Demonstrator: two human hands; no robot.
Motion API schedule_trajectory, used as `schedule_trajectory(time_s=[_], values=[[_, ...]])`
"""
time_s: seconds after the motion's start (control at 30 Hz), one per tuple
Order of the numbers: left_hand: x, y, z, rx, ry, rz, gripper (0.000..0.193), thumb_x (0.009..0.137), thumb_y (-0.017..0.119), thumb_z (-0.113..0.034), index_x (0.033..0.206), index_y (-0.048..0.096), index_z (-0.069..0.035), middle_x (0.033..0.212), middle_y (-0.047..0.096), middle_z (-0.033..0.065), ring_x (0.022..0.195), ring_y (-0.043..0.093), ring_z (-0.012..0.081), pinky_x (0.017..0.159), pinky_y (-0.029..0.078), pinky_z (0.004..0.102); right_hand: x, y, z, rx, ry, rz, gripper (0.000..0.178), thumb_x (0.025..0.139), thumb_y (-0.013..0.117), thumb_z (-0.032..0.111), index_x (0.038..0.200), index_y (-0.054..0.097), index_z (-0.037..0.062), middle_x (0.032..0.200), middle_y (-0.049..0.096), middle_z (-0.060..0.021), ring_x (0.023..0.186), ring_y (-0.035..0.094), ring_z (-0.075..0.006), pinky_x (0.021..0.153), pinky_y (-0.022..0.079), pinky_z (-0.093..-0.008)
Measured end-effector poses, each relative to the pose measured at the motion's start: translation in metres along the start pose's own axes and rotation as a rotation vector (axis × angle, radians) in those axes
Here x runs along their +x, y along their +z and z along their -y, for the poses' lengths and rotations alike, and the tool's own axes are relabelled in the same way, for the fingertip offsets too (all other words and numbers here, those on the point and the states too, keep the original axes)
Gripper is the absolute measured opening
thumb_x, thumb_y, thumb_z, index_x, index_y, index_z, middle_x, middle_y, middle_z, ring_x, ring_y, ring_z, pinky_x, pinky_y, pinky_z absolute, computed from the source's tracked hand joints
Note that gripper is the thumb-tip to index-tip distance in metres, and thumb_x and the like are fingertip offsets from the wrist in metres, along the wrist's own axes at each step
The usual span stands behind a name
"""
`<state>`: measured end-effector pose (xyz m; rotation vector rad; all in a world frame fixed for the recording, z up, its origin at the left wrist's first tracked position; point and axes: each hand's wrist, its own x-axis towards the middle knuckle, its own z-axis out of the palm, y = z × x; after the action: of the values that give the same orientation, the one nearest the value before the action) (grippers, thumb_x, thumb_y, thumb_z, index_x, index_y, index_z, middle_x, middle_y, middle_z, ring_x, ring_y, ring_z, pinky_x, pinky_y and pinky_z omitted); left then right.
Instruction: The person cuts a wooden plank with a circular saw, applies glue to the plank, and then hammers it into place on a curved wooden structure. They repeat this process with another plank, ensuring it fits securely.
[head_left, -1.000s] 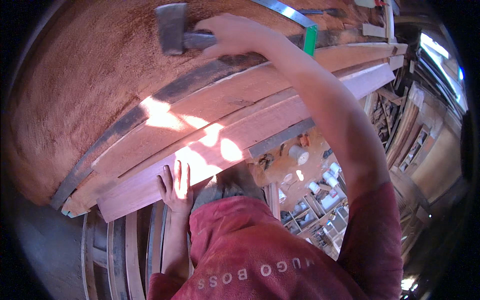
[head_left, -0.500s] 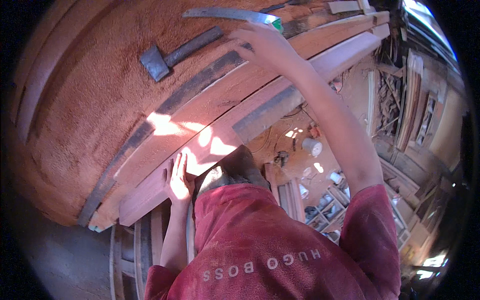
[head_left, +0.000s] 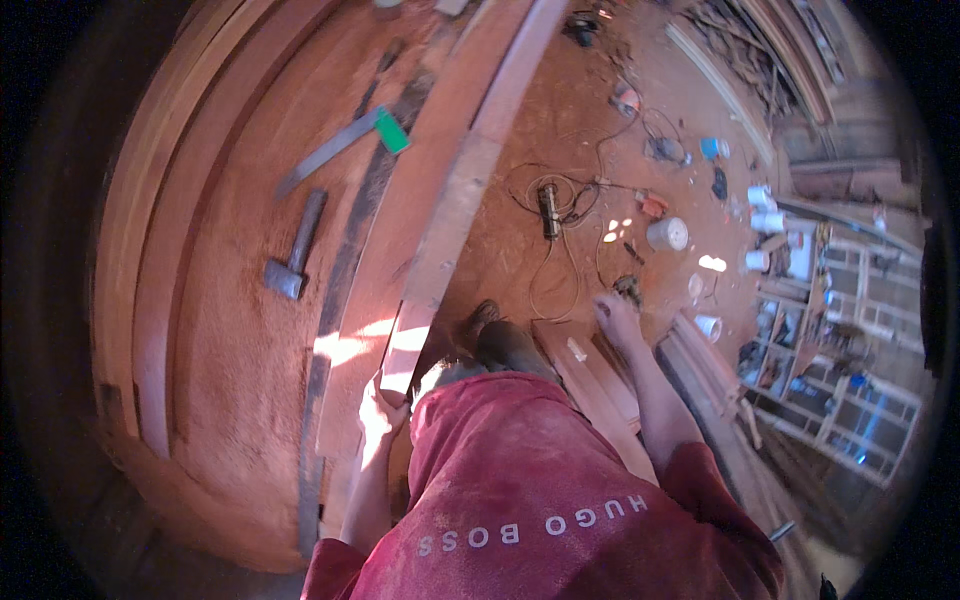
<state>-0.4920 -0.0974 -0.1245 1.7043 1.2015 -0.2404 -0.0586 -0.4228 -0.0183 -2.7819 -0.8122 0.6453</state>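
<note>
My left hand (head_left: 380, 408) is closed around the near end of a long wooden board (head_left: 408, 345), where a bright patch of sunlight falls. This board lies along the right side of another long plank (head_left: 405, 220) on the sawdust-covered work surface. My right hand (head_left: 617, 318) hangs low on the right, away from the boards, its fingers loosely curled and nothing visible in them. Beyond the planks on the left rest a hammer (head_left: 286, 278) with a dark handle and a square with a green handle (head_left: 392, 130).
Long timbers (head_left: 160, 330) run along the far left. On the earthen floor are a corded power tool (head_left: 549, 210), its looped cable and a white bucket (head_left: 668, 235). Planks (head_left: 580, 365) lie beside my legs. Wooden frames (head_left: 850, 340) stand at the right.
My right hand has moved from beside the square down to my right side. My left hand stays at the board's near end. The view has turned, showing more floor.
</note>
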Motion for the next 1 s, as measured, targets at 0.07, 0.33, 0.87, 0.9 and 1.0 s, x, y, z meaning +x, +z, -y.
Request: schedule_trajectory(time_s=[0.07,0.33,0.87,0.9,1.0], values=[[0.010,0.002,0.022,0.098,0.164,-0.077,0.092,0.071,0.089,-0.030,0.150,0.045,-0.009,0.134,0.063,0.0178,0.124,0.060,0.0366,0.102,0.050,0.0472,-0.071,0.028,-0.049,0.025,0.195,0.031,0.025,0.090,0.068,0.014,0.111,0.072,0.0014,0.101,0.074,-0.0226,0.096,0.072,-0.0362,0.087,0.056,-0.0447],[0.066,0.030,-0.035,0.378,0.077,-0.119,0.134,0.064,0.094,-0.036,0.162,0.010,0.001,0.153,0.038,0.0305,0.141,0.041,0.0405,0.118,0.036,0.0470,-0.230,0.121,-0.097,0.341,0.595,0.151,0.028,0.088,0.070,0.019,0.108,0.074,0.0007,0.101,0.074,-0.0215,0.093,0.072,-0.0327,0.086,0.057,-0.0412],[0.126,-0.066,-0.039,0.051,0.156,0.143,0.043,0.067,0.086,-0.009,0.083,0.047,-0.012,0.077,0.049,-0.0021,0.070,0.048,0.0109,0.060,0.044,0.0310,-0.255,0.131,-0.199,0.461,0.637,0.139,0.030,0.092,0.069,0.016,0.118,0.071,0.0020,0.109,0.075,-0.0198,0.095,0.072,-0.0280,0.086,0.057,-0.0399],[0.119,-0.060,-0.058,-0.003,0.125,0.179,0.044,0.067,0.088,-0.010,0.083,0.047,-0.012,0.076,0.049,-0.0023,0.069,0.048,0.0110,0.058,0.044,0.0312,-0.260,0.132,-0.211,0.481,0.661,0.089,0.030,0.092,0.069,0.016,0.118,0.071,0.0017,0.109,0.075,-0.0199,0.095,0.072,-0.0283,0.086,0.057,-0.0400],[0.109,-0.062,-0.070,0.021,0.128,0.164,0.044,0.068,0.089,-0.013,0.082,0.047,-0.011,0.075,0.049,-0.0025,0.068,0.048,0.0108,0.057,0.044,0.0313,-0.258,0.130,-0.228,0.477,0.656,0.035,0.030,0.092,0.069,0.015,0.118,0.071,0.0007,0.110,0.075,-0.0203,0.097,0.073,-0.0295,0.088,0.057,-0.0406]])
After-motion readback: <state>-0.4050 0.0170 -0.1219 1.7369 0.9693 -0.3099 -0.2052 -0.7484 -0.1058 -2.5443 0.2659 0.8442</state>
